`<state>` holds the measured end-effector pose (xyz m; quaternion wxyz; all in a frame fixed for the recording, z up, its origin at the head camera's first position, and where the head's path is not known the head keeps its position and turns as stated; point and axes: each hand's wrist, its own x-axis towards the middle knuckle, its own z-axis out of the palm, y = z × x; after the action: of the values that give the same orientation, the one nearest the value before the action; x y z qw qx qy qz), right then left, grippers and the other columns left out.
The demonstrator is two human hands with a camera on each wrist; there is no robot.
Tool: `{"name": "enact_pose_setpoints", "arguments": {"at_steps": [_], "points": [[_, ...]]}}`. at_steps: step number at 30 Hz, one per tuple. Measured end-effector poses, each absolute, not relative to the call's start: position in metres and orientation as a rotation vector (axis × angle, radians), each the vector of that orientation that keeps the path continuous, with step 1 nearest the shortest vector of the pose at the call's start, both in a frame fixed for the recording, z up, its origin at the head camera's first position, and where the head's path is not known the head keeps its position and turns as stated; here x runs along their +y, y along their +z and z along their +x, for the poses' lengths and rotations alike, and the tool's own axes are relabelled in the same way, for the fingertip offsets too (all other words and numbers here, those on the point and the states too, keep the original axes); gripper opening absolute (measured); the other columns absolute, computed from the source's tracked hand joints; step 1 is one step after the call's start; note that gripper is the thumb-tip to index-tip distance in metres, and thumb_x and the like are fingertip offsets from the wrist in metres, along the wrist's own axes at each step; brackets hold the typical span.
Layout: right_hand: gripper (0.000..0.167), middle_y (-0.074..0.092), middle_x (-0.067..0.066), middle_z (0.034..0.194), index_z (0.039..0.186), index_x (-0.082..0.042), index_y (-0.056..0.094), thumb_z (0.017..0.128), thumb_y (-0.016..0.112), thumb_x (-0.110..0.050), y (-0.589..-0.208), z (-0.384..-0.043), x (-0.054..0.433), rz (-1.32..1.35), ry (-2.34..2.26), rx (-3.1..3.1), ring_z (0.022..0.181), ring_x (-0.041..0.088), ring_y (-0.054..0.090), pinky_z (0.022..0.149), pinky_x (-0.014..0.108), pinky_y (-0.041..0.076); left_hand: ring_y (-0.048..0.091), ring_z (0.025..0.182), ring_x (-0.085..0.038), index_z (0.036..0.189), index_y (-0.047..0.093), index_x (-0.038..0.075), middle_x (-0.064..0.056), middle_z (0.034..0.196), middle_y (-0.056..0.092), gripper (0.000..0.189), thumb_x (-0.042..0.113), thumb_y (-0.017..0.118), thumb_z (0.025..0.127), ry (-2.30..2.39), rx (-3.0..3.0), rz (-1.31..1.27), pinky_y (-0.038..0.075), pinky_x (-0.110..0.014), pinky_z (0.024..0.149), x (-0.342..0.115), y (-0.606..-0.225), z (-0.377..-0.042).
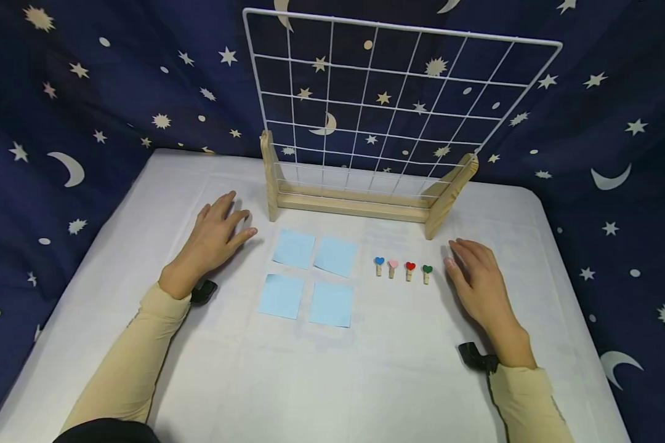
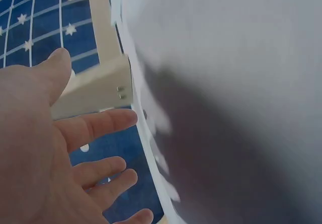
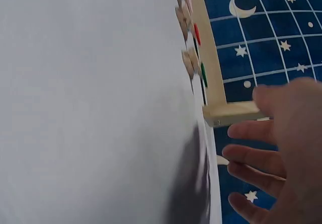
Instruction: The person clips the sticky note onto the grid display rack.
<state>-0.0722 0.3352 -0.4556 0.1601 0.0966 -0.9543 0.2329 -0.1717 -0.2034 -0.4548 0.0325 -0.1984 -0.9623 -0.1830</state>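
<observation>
Papers (image 1: 281,296): four blue squares are lying two by two on the white table (image 1: 399,369).
Clips (image 1: 410,271): four heart-topped ones are forming a row right of the papers, running blue, pink, red, green.
Left hand (image 1: 207,243): it is spreading its fingers wide, left of the papers.
Right hand (image 1: 482,280): it is holding its fingers loosely apart, near the green clip.
Grid (image 1: 362,103): it is standing in a wooden base (image 1: 349,206) behind the papers.

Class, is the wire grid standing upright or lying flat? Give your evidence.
Upright: the wire grid rises from its wooden stand, which rests on the white table.
</observation>
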Motion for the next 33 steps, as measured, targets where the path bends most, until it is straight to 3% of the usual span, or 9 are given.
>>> {"name": "enact_pose_setpoints", "arguments": {"at_steps": [6, 15, 20, 23, 27, 33], "points": [[0.032, 0.069, 0.020, 0.129, 0.133, 0.000, 0.069, 0.101, 0.069, -0.009, -0.459, -0.072, 0.328, 0.330, 0.728, -2.677, 0.126, 0.040, 0.056, 0.104, 0.059, 0.042, 0.029, 0.154, -0.051, 0.136, 0.066, 0.002, -0.031, 0.166, 0.030, 0.051, 0.040, 0.066, 0.104, -0.644, -2.929, -0.669, 0.023, -0.070, 0.122, -0.193, -0.458, -0.159], [0.031, 0.072, 0.016, 0.122, 0.127, -0.003, 0.074, 0.097, 0.077, -0.010, -0.463, -0.071, 0.327, 0.283, 0.799, -2.715, 0.121, 0.035, 0.060, 0.101, 0.055, 0.045, 0.039, 0.149, -0.046, 0.121, 0.073, 0.002, -0.027, 0.157, 0.045, 0.040, 0.036, 0.074, 0.099, -0.815, -2.852, -0.714, 0.033, -0.068, 0.116, -0.180, -0.464, -0.136], [0.029, 0.074, 0.012, 0.119, 0.123, -0.005, 0.077, 0.094, 0.080, -0.011, -0.466, -0.072, 0.327, 0.277, 0.816, -2.711, 0.119, 0.032, 0.062, 0.099, 0.047, 0.045, 0.051, 0.135, -0.039, 0.107, 0.078, 0.006, -0.021, 0.138, 0.061, 0.028, 0.030, 0.082, 0.093, -0.923, -2.750, -0.692, 0.040, -0.060, 0.111, -0.179, -0.468, -0.130], [0.027, 0.075, 0.010, 0.116, 0.120, -0.007, 0.078, 0.093, 0.081, -0.011, -0.468, -0.071, 0.328, 0.283, 0.817, -2.696, 0.117, 0.030, 0.064, 0.095, 0.038, 0.044, 0.056, 0.117, -0.031, 0.094, 0.079, 0.012, -0.013, 0.120, 0.067, 0.018, 0.027, 0.087, 0.089, -0.972, -2.703, -0.714, 0.047, -0.051, 0.098, -0.177, -0.469, -0.126], [0.026, 0.075, 0.008, 0.114, 0.118, -0.008, 0.079, 0.092, 0.082, -0.011, -0.470, -0.070, 0.329, 0.302, 0.825, -2.679, 0.114, 0.028, 0.064, 0.093, 0.032, 0.042, 0.057, 0.097, -0.019, 0.086, 0.079, 0.016, -0.002, 0.101, 0.069, 0.016, 0.024, 0.092, 0.083, -1.035, -2.695, -0.760, 0.048, -0.039, 0.082, -0.173, -0.470, -0.123], [0.025, 0.075, 0.006, 0.113, 0.116, -0.010, 0.080, 0.091, 0.084, -0.013, -0.470, -0.073, 0.331, 0.303, 0.841, -2.684, 0.113, 0.026, 0.065, 0.091, 0.029, 0.043, 0.062, 0.089, -0.014, 0.085, 0.078, 0.014, 0.003, 0.091, 0.069, 0.018, 0.017, 0.095, 0.078, -1.099, -2.693, -0.838, 0.052, -0.037, 0.080, -0.170, -0.471, -0.124]]}}
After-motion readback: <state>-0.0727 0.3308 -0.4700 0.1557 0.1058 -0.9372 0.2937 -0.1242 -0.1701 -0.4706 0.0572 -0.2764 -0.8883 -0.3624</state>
